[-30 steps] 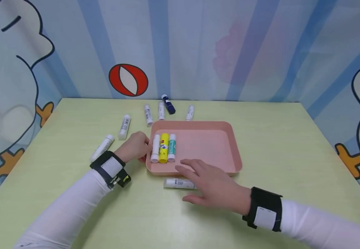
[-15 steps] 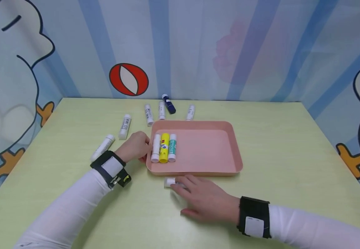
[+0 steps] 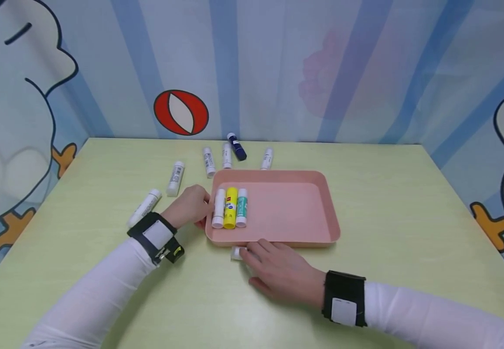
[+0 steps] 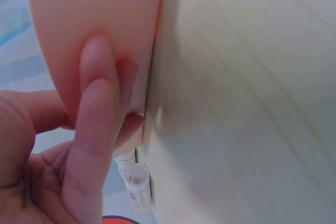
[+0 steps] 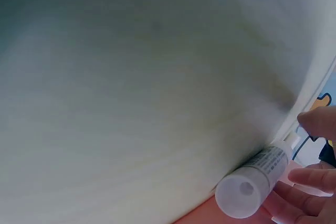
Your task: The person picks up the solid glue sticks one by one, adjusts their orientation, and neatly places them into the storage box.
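My left hand (image 3: pixel 190 207) grips the left wall of the pink tray (image 3: pixel 287 237); the left wrist view shows its fingers (image 4: pixel 94 114) against the tray's outer side. Three glue sticks lie side by side in the tray's left part: a white one (image 3: pixel 219 208), a yellow one (image 3: pixel 230 208) and a white-and-teal one (image 3: pixel 241 208). In front of the tray, my right hand (image 3: pixel 278 271) reaches over another white glue stick (image 3: pixel 236 253), mostly hidden in the head view. In the right wrist view its fingers (image 5: pixel 304 198) lie along that glue stick (image 5: pixel 254 179), thumb apart.
Behind the tray lie white glue sticks (image 3: pixel 209 162) and a dark blue one (image 3: pixel 236 147). Two more white ones, one nearer (image 3: pixel 145 207) and one farther (image 3: pixel 175 178), lie left of the tray. A printed backdrop (image 3: pixel 269 72) stands along the table's (image 3: pixel 387 203) far edge.
My right hand has come down and toward me, then slightly left, onto the white glue stick in front of the tray, covering most of it. My left hand has stayed on the tray wall.
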### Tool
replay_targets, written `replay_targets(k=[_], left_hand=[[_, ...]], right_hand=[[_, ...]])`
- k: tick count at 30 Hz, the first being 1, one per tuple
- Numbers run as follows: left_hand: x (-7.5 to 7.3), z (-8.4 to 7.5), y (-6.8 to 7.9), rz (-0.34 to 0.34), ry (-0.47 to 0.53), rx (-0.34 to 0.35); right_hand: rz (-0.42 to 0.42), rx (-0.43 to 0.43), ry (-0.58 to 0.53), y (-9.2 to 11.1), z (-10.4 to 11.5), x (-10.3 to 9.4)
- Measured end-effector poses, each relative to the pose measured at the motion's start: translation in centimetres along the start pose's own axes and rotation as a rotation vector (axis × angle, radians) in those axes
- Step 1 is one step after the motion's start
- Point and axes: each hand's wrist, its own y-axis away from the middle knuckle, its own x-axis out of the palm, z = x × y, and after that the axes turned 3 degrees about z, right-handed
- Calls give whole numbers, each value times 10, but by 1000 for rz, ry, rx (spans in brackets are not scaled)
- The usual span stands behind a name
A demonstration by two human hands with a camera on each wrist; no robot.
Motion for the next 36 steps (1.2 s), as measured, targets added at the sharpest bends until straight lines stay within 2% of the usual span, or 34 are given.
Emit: replay_targets(k=[7,24,29,36], left_hand=[[-1,-1,0,5,7,-5],[-1,-1,1,9,13,-10],[-2,0,0,6,14,-5],[-1,1,0,5,8,16]], right_hand=[[10,2,63,-5,0,1],[31,19,-12,-5,-1,-1],[38,19,-71,-4,-3,-8],[13,71,-253,-5,-6,-24]])
